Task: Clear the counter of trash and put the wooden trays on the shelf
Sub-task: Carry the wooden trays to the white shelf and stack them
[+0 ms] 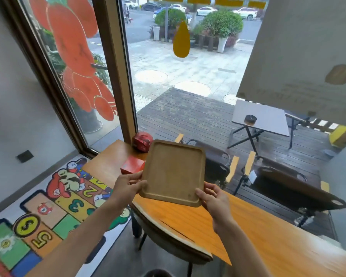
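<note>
Now wooden tray [174, 170] in both hands, above counter [248, 232].

We look out through tall windows [188, 76] onto a daylit deck.
At lower left we see a game-themed floor mat [48, 212]; a chair [168, 242] stands at bottom centre, a grey wall [12, 86] fills the left, and a folding table [262, 116] sits outside at right.

A pale wooden tray [174, 170], matt and smooth with faint grain. Below it, an orange-brown wooden surface [258, 232] with a soft sheen. On its far left end, a glossy red box [132, 164]. Near left, a smooth wood-backed chair [168, 236].
</note>
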